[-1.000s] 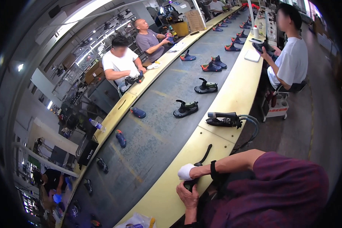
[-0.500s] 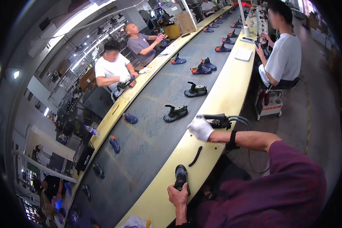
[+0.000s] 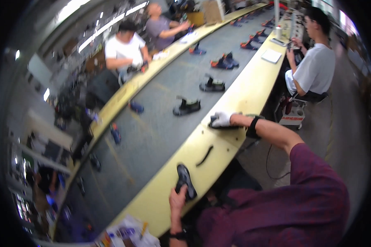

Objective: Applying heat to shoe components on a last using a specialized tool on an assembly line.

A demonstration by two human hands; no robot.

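My left hand [image 3: 177, 201] is bare and closed around the heel end of a dark grey and black shoe [image 3: 184, 176], its toe pointing away from me over the yellow bench edge [image 3: 160, 195]. My right hand [image 3: 223, 119], in a white glove, is closed over a long black hand tool [image 3: 235, 127] lying on the bench farther up. The glove hides much of that tool, and blur makes its exact kind unclear. Between the two hands a curved black strip [image 3: 205, 156] lies on the yellow surface.
A grey conveyor belt [image 3: 152, 136] runs beyond the bench, carrying black shoes [image 3: 186, 108] and several blue-orange ones [image 3: 224, 61]. A plastic bag [image 3: 130, 232] sits at the near end. Co-workers [image 3: 125, 49] sit across the belt; another [image 3: 315, 61] sits at right near a white notepad [image 3: 271, 56].
My right hand has moved up the bench from beside the black tool onto it. My left hand has tilted the shoe, its toe swinging leftward. The view has shifted and blurred.
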